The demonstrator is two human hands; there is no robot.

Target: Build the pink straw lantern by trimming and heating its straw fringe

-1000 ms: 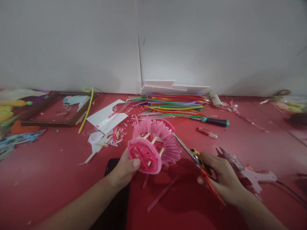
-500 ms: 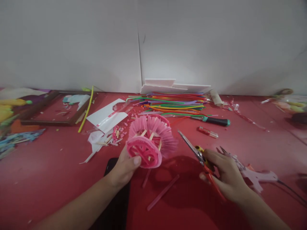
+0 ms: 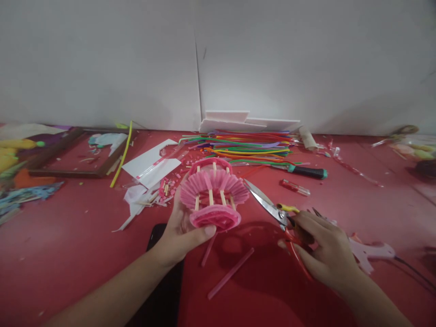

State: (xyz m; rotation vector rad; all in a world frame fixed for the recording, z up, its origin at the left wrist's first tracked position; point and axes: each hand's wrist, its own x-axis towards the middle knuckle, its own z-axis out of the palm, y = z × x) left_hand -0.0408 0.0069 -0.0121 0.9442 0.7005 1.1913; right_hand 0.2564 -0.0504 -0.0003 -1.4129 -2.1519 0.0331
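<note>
Leftmost on the red table (image 3: 85,218) lies a frame (image 3: 64,174); nearer, a dark slab (image 3: 163,297) shows beneath the left forearm. Angled upward, the left hand (image 3: 180,234) grips the pink model (image 3: 218,180) above the table, thumb on its lower ring. Coloured straws (image 3: 252,152) lie behind. Scissors (image 3: 269,206) point at its frill, the right hand (image 3: 323,245) curled around their handles, partly hiding a glue gun (image 3: 373,252).

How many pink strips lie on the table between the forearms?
2: the longer strip lies lower in view, the other strip nearer the left hand. More may be hidden.
</note>
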